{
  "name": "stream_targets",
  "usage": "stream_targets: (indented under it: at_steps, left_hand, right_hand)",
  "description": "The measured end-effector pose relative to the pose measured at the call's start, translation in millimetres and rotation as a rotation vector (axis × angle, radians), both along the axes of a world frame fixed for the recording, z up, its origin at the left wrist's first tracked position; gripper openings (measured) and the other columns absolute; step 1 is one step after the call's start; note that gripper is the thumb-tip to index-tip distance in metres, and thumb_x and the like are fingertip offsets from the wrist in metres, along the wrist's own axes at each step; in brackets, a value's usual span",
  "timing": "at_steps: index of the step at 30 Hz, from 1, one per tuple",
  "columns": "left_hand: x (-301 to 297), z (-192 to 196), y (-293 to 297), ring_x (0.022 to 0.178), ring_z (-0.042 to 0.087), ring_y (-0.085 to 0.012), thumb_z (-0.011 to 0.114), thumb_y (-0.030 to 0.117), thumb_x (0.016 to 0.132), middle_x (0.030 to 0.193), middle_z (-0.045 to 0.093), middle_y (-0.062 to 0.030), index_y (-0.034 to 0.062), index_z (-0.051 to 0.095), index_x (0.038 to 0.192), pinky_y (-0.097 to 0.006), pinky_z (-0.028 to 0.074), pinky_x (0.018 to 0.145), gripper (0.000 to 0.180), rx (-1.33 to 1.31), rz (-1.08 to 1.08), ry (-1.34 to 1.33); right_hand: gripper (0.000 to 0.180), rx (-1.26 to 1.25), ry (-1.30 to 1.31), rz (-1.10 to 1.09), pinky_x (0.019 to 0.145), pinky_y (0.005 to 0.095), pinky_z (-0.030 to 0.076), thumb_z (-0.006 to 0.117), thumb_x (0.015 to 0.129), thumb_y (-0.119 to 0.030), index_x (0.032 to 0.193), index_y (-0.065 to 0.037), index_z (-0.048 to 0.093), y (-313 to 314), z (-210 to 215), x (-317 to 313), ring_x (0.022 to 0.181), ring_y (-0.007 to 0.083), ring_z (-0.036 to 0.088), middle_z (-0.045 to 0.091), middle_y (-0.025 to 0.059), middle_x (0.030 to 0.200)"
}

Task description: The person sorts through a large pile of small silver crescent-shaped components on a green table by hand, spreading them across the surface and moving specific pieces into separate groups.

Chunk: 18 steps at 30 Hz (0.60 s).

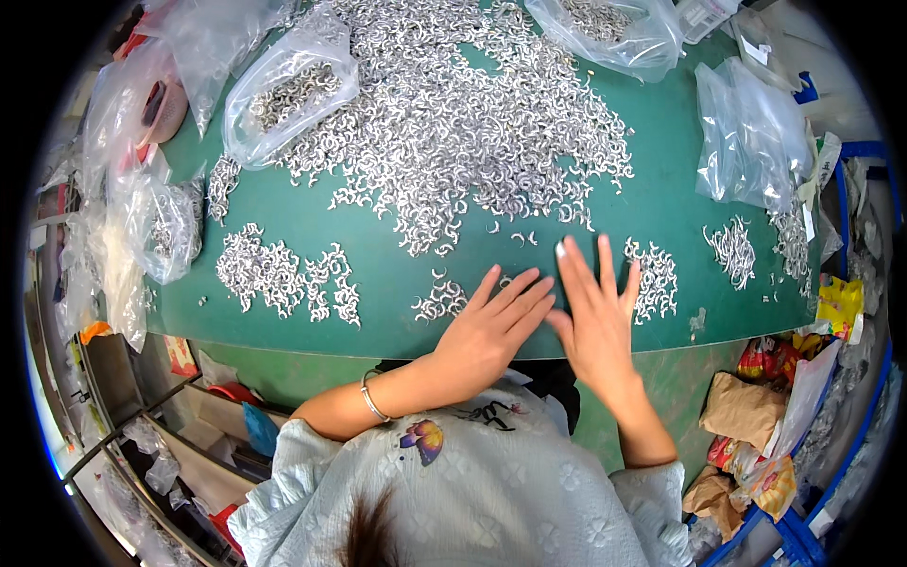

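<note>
A broad heap of small silvery crescent-shaped metal pieces (472,123) covers the middle and far part of the green table. Near the front edge, my left hand (496,326) lies over the tabletop with its fingers stretched out. A small cluster of the curved pieces (440,298) is beside it, and a piece or two show by its fingertips. My right hand (597,317) is flat with fingers spread, its thumb close to the left fingers. Its little-finger side borders another small pile of pieces (656,282). What lies under the palms is hidden.
More pieces sit in a pile at left (260,269) and a small pile at right (730,252). Open plastic bags of pieces (293,90) stand at the far left and far right. Clear bags (751,132) lie on the right. The green table (378,326) ends just before my body.
</note>
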State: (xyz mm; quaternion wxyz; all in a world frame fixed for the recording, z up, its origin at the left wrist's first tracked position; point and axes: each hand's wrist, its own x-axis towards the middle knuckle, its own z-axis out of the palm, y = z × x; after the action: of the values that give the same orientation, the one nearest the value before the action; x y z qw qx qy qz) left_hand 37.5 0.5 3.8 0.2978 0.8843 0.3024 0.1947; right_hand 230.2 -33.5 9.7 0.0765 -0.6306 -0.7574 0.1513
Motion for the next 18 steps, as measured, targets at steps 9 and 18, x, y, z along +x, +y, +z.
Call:
stream_targets:
  at_steps: [9, 18]
  left_hand:
    - [-22, 0, 5, 0.130, 0.049, -0.0350, 0.057, -0.011, 0.079, 0.133, 0.056, -0.0173, -0.0037, 0.059, 0.120, -0.055, 0.029, 0.112, 0.043, -0.011, 0.228, -0.039]
    - [-26, -4, 37, 0.137, 0.039, -0.0350, 0.058, -0.007, 0.070, 0.143, 0.045, -0.0196, -0.0057, 0.050, 0.131, -0.052, 0.025, 0.116, 0.061, 0.111, 0.110, 0.165]
  right_hand:
    - [0.066, 0.030, 0.214, 0.128, 0.108, 0.0697, 0.016, 0.069, 0.083, -0.032, 0.138, -0.002, 0.048, 2, -2, -18, 0.145, 0.0394, 0.021, 0.036, 0.0082, 0.153]
    - [0.059, -0.096, 0.202, 0.277, 0.110, 0.0678, 0.014, 0.068, 0.084, -0.030, 0.134, -0.004, 0.052, 6, 10, -17, 0.146, 0.0360, 0.021, 0.040, 0.0065, 0.150]
